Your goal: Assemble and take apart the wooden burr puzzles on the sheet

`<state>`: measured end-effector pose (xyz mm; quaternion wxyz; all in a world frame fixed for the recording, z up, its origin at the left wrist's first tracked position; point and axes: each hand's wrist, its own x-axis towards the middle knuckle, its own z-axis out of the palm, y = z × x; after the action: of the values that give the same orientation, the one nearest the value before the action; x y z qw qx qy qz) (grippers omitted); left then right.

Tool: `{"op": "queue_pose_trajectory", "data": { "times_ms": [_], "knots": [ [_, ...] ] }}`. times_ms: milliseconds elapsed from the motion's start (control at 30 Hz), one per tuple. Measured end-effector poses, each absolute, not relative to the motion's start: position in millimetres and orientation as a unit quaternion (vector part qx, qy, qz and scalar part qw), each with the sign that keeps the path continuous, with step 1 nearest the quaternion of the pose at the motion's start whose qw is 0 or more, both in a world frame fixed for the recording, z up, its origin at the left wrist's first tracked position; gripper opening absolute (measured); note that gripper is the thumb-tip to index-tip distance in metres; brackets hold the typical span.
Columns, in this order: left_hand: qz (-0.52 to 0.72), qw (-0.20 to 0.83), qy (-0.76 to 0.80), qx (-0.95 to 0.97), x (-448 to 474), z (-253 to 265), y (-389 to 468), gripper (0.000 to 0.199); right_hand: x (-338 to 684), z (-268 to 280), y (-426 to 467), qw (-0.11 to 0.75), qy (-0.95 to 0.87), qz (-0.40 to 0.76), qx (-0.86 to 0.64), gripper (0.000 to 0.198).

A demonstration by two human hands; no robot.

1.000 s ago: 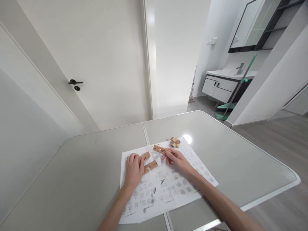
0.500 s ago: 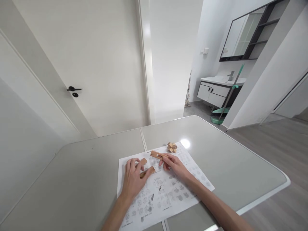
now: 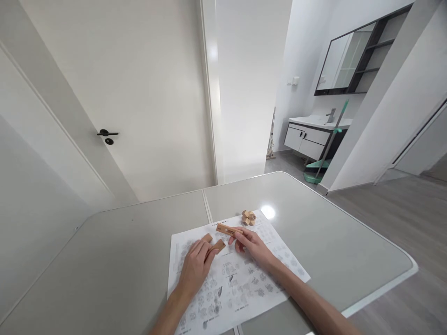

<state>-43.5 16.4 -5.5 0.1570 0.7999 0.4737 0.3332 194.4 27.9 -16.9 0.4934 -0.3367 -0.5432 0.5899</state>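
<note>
In my right hand [image 3: 249,242] is a slotted wooden puzzle piece [image 3: 224,228] with a dark mark near its far end, pinched between thumb and fingers above the paper. My left hand [image 3: 196,260] is closed over two more wooden blocks: a nearer wooden block [image 3: 219,245] along the thumb, and a farther wooden block [image 3: 208,237] poking out past the fingertips. The fingers hide much of both. Beyond my right hand, an assembled wooden burr puzzle [image 3: 248,217] rests on the paper's far edge. The printed instruction sheet [image 3: 240,293] lies under both hands.
A grey folding table [image 3: 115,265] with a pale rim and a central seam carries everything. Behind it stands a white door [image 3: 150,93] with a black handle [image 3: 107,133]. At the right are a washbasin cabinet [image 3: 307,139], a mirror [image 3: 344,58] and a green broom [image 3: 333,139].
My left fingers have drawn together over the two wooden blocks, and the nearer one has shifted slightly left and up. The slotted piece in my right hand has tilted a little.
</note>
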Motion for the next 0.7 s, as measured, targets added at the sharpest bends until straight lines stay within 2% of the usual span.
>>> {"op": "queue_pose_trajectory", "data": {
  "times_ms": [133,300,433,700],
  "knots": [
    [0.371,0.345,0.492,0.708,-34.2,-9.0,10.2,0.038,193.1,-10.2,24.1,0.471,-0.578,0.588,-0.312,0.052],
    [0.368,0.501,0.437,0.65,-22.0,-13.7,4.8,0.038,190.2,-1.6,18.1,0.441,-0.621,0.568,-0.312,0.054],
    [0.38,0.548,0.442,0.6,-17.8,-7.8,4.7,0.042,188.4,-1.9,17.4,0.443,-0.637,0.549,-0.309,0.051],
    [0.392,0.57,0.457,0.56,-17.2,-3.4,7.3,0.048,183.0,-7.7,16.6,0.455,-0.692,0.463,-0.317,0.052]
  ]
}}
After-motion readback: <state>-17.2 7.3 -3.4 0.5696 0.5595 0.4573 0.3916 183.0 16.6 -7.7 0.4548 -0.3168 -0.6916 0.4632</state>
